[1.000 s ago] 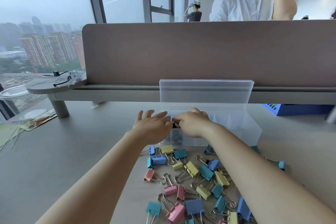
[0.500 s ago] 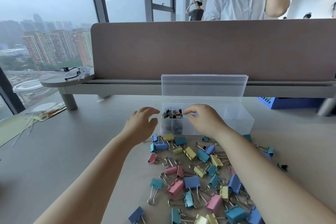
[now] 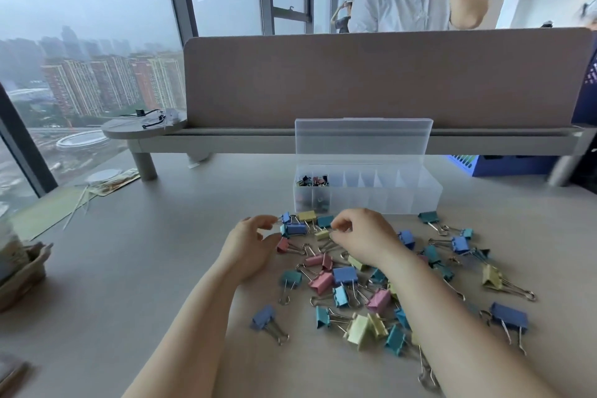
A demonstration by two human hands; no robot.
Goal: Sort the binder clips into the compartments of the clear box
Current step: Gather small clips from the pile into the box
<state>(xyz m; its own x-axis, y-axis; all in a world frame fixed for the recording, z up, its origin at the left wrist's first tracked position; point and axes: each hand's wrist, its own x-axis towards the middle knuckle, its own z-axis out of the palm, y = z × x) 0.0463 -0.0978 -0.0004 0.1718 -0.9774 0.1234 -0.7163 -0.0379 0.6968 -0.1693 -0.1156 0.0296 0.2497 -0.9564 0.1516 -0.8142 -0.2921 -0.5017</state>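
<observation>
The clear box (image 3: 403,200) stands open at the back of the desk with its lid upright. Small dark clips (image 3: 312,180) fill its left end compartments; the other compartments look bare. Several pastel binder clips (image 3: 345,275) in blue, teal, pink and yellow lie scattered in front of it. My left hand (image 3: 248,249) hovers with loosely curled fingers beside a blue clip (image 3: 294,229) and holds nothing. My right hand (image 3: 361,237) curls down over a small yellow clip (image 3: 321,234), fingertips at its edge. Whether it grips the clip is hidden.
A grey divider panel (image 3: 381,77) and a low shelf (image 3: 226,139) close off the desk's far side. A person in a white top (image 3: 410,0) stands behind the panel. A blue crate (image 3: 504,165) sits at the far right. Papers (image 3: 58,207) and a small basket (image 3: 19,271) are at the left.
Both hands have drawn back from the box's left compartment, down to the loose clips in front of it. The view has tilted down and shows more of the pile.
</observation>
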